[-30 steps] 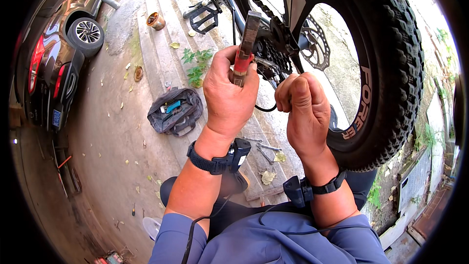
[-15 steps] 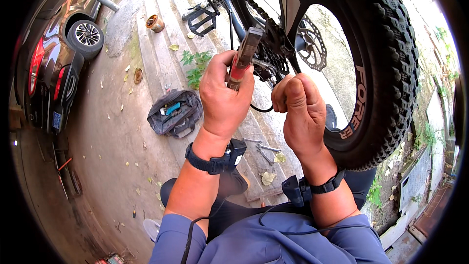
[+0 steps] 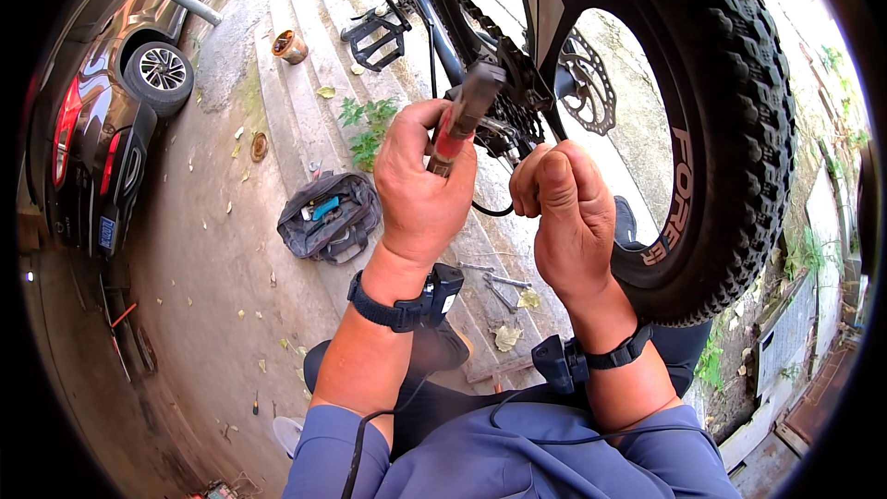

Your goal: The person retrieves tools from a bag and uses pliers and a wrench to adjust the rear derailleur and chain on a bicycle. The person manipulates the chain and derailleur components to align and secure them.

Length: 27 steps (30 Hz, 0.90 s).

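Note:
My left hand is wrapped round a worn metal tool with a red part. Its blocky grey head is blurred and points up toward the bicycle; its exact kind is unclear. Just to the right, my right hand is closed in a pinch with the thumb on top, and whatever its fingers hold is hidden. Both hands are before the rear derailleur and the chain. A thin black cable curves between the hands. The fat-tyred rear wheel rises at the right, with a brake disc at its hub.
A grey tool bag lies open left of my arms, a blue item inside. Spanners rest on the steps. Farther off are a rusty tin, a black pedal, a leafy plant and a parked car.
The head of the tool in my left hand has tipped slightly right and down and is now blurred. My right hand has stayed nearly where it was.

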Each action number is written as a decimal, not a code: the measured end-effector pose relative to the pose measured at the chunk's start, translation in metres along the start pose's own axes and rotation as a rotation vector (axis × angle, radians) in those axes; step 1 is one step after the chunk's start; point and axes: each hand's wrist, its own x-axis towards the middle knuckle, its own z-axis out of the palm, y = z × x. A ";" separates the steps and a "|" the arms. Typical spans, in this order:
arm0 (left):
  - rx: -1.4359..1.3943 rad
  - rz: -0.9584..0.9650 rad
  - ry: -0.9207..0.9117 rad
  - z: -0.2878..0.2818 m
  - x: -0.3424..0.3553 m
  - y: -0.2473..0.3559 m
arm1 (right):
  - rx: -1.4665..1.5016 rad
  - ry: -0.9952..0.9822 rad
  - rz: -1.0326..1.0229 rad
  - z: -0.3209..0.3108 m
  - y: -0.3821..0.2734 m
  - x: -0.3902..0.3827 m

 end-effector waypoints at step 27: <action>-0.008 0.092 -0.115 -0.011 0.009 -0.007 | 0.098 0.040 -0.002 0.001 0.004 -0.003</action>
